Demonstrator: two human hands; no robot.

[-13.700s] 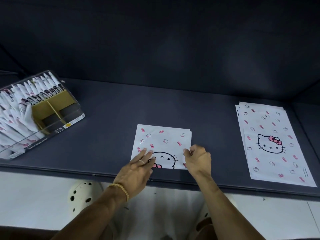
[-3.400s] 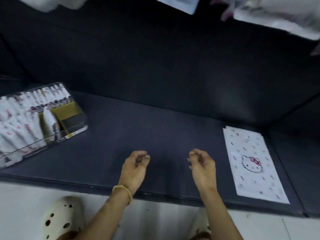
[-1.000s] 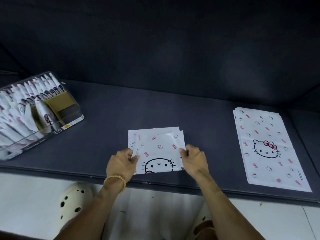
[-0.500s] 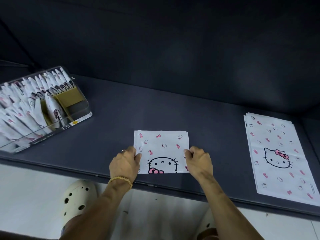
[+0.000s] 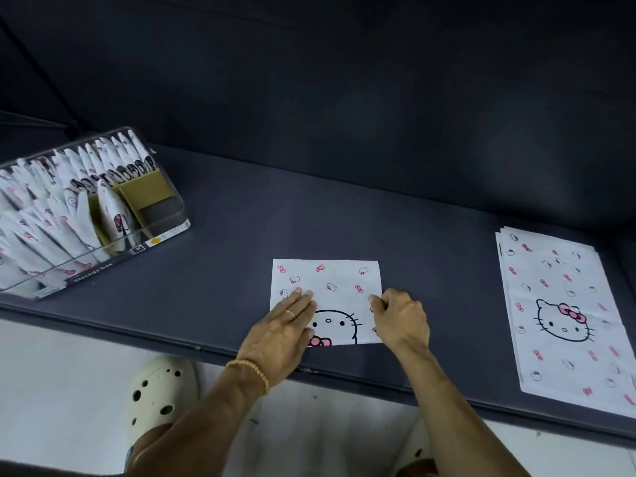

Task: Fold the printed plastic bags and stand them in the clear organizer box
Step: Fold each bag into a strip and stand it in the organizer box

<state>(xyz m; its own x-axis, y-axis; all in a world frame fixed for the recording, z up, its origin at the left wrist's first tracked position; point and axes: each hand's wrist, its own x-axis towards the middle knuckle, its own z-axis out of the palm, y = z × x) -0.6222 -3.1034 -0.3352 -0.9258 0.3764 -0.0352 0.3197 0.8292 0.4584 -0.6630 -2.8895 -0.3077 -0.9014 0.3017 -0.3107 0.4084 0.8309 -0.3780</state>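
A printed bag (image 5: 327,297), already folded in half, lies flat at the near middle of the dark bench (image 5: 344,218), close to its near edge so both hands can reach it. The left hand (image 5: 282,335) rests flat on the bag's left part with its fingers (image 5: 303,296) straight, apparently pinning the sheet so it cannot slide. The right hand (image 5: 401,320) has its fingers curled on the bag's right edge, pinching it, likely to lift that side for the next fold. The clear organizer box (image 5: 165,215) sits far left, already crowded with upright folded bags. A stack of flat bags (image 5: 561,315) waits at the right.
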